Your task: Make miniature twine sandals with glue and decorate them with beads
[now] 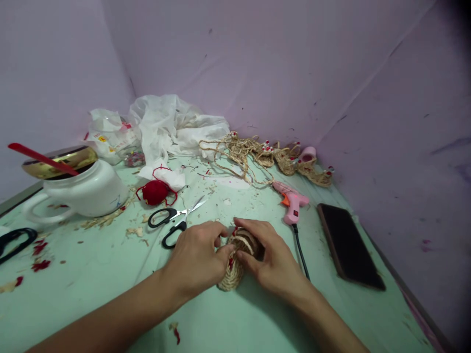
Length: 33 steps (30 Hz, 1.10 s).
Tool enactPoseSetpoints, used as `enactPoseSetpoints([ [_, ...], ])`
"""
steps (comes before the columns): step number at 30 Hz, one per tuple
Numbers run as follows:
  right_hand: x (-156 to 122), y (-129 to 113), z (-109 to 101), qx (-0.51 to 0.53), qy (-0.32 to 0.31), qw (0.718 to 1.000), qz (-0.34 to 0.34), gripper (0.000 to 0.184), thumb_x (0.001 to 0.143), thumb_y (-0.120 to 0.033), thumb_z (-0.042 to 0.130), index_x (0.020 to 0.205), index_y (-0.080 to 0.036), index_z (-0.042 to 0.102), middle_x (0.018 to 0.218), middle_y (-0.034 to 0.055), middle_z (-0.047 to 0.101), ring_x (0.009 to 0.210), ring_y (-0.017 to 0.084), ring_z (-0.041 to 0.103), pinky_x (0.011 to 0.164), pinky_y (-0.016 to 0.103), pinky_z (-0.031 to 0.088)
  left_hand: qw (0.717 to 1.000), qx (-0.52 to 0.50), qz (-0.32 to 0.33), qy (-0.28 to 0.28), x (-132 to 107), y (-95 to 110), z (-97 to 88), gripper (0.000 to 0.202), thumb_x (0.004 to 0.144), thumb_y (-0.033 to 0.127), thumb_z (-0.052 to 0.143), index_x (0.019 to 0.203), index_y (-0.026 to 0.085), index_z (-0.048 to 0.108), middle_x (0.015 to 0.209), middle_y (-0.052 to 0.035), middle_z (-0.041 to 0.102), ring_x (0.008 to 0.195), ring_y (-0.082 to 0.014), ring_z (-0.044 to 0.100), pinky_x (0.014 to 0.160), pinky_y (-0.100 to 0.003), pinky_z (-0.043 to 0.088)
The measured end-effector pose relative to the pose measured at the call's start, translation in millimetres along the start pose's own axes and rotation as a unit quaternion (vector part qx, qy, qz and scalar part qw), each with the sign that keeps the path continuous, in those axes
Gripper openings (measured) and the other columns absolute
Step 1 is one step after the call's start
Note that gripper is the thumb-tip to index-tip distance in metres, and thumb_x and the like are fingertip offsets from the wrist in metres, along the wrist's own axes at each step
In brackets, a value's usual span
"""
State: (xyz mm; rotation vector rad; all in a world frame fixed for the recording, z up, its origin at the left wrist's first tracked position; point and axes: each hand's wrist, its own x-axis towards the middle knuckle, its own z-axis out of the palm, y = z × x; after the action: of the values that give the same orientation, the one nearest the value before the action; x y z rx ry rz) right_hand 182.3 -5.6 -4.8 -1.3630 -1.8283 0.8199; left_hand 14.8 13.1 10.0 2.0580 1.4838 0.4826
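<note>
Between my two hands is a small slipper-shaped piece of coiled jute rope (232, 277), with a lighter braid across its upper part and bits of red on it. My left hand (200, 257) grips its left side, thumb and fingertips pressed at the braid. Around the far right side curl the fingers of my right hand (275, 257), its thumb resting on the near edge. Part of the piece is hidden by my fingers. Black-handled scissors (179, 214) lie with blades apart just beyond my left hand. A pink glue gun (292, 203) lies beyond my right hand.
A dark phone (349, 245) lies at the right. Several rope slippers and loose rope (287, 159) sit along the back wall. Red yarn (155, 192), a white mug (88, 191) and plastic bags (165, 127) stand at the left and back. Another black handle (16, 240) shows far left.
</note>
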Motion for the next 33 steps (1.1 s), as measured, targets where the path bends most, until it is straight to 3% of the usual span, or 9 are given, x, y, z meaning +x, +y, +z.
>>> enactPoseSetpoints([
  [5, -2, 1, 7, 0.029, -0.005, 1.000, 0.003, 0.067, 0.068, -0.004, 0.056, 0.127, -0.033, 0.042, 0.107, 0.0051, 0.057, 0.099, 0.022, 0.052, 0.087, 0.041, 0.042, 0.999, -0.005, 0.048, 0.008, 6, -2, 12.5, 0.016, 0.077, 0.020, 0.043, 0.072, 0.018, 0.059, 0.074, -0.0036, 0.060, 0.070, -0.0159, 0.055, 0.065, -0.026, 0.039],
  [8, -1, 2, 7, 0.030, -0.009, 0.999, 0.024, 0.069, 0.067, -0.004, 0.055, 0.128, -0.034, 0.041, 0.108, 0.0046, 0.055, 0.097, 0.022, 0.053, 0.087, 0.042, 0.042, 0.998, -0.008, 0.053, 0.015, 7, -3, 15.7, 0.019, 0.076, 0.017, 0.041, 0.066, 0.018, 0.057, 0.067, -0.0031, 0.059, 0.065, -0.0147, 0.054, 0.061, -0.025, 0.038],
  [13, -1, 1, 6, 0.015, -0.014, 0.999, 0.041, 0.067, 0.066, -0.005, 0.056, 0.126, -0.032, 0.042, 0.106, 0.0045, 0.055, 0.096, 0.022, 0.052, 0.085, 0.041, 0.041, 1.000, -0.013, 0.018, 0.017, 5, -1, 11.9, 0.016, 0.069, 0.014, 0.043, 0.058, 0.018, 0.055, 0.056, 0.0004, 0.053, 0.053, -0.0111, 0.047, 0.052, -0.023, 0.031],
  [23, -1, 1, 4, 0.005, -0.018, 0.999, 0.032, 0.067, 0.066, -0.005, 0.055, 0.126, -0.032, 0.041, 0.103, 0.0030, 0.058, 0.101, 0.023, 0.049, 0.083, 0.041, 0.041, 0.999, 0.023, -0.037, 0.009, 6, 4, 6.3, 0.008, 0.059, 0.015, 0.044, 0.052, 0.019, 0.043, 0.053, 0.0024, 0.046, 0.051, -0.0105, 0.041, 0.050, -0.023, 0.029],
  [26, -1, 2, 5, 0.005, -0.018, 0.999, 0.033, 0.067, 0.066, -0.005, 0.055, 0.126, -0.032, 0.041, 0.103, 0.0038, 0.059, 0.101, 0.024, 0.049, 0.083, 0.042, 0.042, 0.997, 0.023, -0.042, 0.062, 4, 2, -1.8, 0.008, 0.060, 0.017, 0.045, 0.054, 0.019, 0.042, 0.052, 0.0034, 0.044, 0.050, -0.0105, 0.040, 0.050, -0.023, 0.029],
  [29, -2, 3, 3, -0.005, -0.016, 1.000, 0.023, 0.068, 0.068, -0.008, 0.057, 0.130, -0.030, 0.037, 0.114, 0.0055, 0.055, 0.108, 0.025, 0.047, 0.090, 0.045, 0.039, 0.990, -0.009, -0.064, 0.125, 4, 0, -17.9, 0.009, 0.071, 0.023, 0.043, 0.062, 0.020, 0.044, 0.047, 0.0057, 0.041, 0.045, -0.0105, 0.038, 0.048, -0.022, 0.029],
  [33, 1, 0, -5, 0.009, -0.034, 0.999, 0.018, 0.075, 0.066, -0.025, 0.068, 0.132, -0.024, 0.034, 0.138, 0.0085, 0.035, 0.124, 0.027, 0.034, 0.102, 0.046, 0.029, 0.975, 0.030, -0.114, 0.188, 10, -7, -41.4, 0.012, 0.079, 0.026, 0.039, 0.068, 0.021, 0.042, 0.052, 0.0052, 0.043, 0.050, -0.0113, 0.039, 0.052, -0.022, 0.028],
])
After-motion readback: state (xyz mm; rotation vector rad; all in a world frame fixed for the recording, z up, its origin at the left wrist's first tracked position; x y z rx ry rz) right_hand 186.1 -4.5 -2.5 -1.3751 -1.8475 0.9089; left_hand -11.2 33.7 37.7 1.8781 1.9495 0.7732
